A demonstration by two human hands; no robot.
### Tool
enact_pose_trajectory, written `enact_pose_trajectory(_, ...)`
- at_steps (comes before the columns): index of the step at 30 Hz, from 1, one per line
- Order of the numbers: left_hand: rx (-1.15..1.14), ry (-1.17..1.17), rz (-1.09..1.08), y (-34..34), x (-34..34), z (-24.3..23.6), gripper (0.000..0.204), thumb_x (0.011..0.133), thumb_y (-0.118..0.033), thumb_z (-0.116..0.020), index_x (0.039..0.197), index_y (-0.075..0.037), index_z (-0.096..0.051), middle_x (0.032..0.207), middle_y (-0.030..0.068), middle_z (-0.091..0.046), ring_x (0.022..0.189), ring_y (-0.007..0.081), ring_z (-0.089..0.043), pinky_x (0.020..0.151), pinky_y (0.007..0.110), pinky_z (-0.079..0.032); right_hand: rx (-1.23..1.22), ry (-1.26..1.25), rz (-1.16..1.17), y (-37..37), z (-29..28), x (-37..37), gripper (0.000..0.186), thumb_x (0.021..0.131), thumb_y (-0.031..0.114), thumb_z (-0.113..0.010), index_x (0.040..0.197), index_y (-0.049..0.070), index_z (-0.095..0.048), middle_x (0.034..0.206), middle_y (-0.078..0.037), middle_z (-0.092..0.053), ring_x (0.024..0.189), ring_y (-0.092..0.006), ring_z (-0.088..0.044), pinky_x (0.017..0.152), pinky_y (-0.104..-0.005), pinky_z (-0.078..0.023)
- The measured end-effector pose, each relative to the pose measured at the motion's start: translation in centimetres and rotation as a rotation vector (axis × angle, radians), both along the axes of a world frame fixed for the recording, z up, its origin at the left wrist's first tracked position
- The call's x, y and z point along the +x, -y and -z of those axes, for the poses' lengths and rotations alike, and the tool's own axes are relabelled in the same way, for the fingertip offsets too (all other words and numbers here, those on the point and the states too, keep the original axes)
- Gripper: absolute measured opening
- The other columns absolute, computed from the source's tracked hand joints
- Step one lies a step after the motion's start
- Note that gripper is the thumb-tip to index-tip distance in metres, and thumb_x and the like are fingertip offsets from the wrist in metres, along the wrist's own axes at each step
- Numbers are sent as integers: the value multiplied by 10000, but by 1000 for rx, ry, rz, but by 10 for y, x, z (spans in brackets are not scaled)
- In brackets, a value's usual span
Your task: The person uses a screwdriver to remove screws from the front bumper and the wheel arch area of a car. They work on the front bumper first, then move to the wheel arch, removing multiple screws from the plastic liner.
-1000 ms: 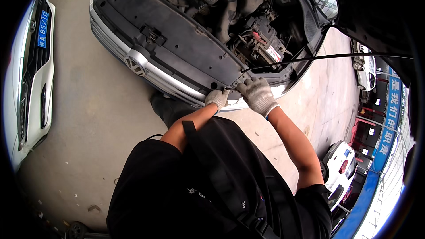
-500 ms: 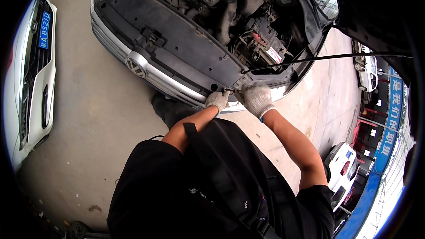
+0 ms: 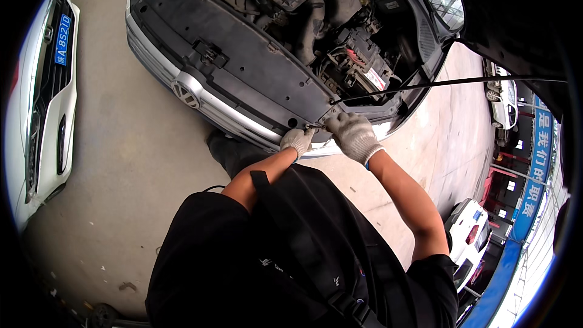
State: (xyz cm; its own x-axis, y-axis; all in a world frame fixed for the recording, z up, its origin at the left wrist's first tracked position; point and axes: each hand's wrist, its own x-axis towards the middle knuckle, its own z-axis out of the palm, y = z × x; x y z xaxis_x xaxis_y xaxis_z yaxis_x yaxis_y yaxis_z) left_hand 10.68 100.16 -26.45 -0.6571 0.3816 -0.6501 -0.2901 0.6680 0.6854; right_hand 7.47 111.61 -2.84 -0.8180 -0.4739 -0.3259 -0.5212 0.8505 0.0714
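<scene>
Right hand (image 3: 354,135) turned since earlier, fingers curled, grip unclear, by right end of dark front cover (image 3: 258,76)

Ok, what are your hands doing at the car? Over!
Left hand and right hand: gloved, close together, near the corner of the black front panel. Grips unclear. Thin black rod slants beyond the right hand.

Near the frame's centre you are wearing gloves (image 3: 354,135) of rough knitted cloth; at lower centre your shirt (image 3: 243,267) is showing matt cloth. At upper centre the cover panel (image 3: 249,61) is looking like matt plastic, the grille trim (image 3: 240,123) gleaming like smooth metal.
</scene>
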Motion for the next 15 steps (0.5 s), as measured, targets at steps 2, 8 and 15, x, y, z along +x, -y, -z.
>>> enact_pose_trajectory(2,-1,-15,11,1,-1,-7,721,972,-600,-347,898,-1,-742,877,245,-696,870,417,-678,777,503,-519,71,56,33,0,3,3,410,937,436,-589,1040,40,-602,783,-155,-673,747,-343,-678,656,-447,-525)
enact_pose_trajectory(8,-7,-45,-16,4,-3,-13,706,971,-590,-362,875,0,-738,857,240,-696,850,406,-682,773,499,-522,182,169,175,16,-5,-7,411,939,462,-565,1003,60,-616,890,-135,-686,840,-326,-674,757,-450,-506)
enact_pose_trajectory(15,27,-49,7,9,-6,-22,643,959,-529,-399,826,0,-738,815,223,-699,815,391,-689,783,485,-535,145,291,498,16,-5,-6,424,965,428,-515,1008,22,-633,814,-194,-701,797,-367,-689,732,-479,-525)
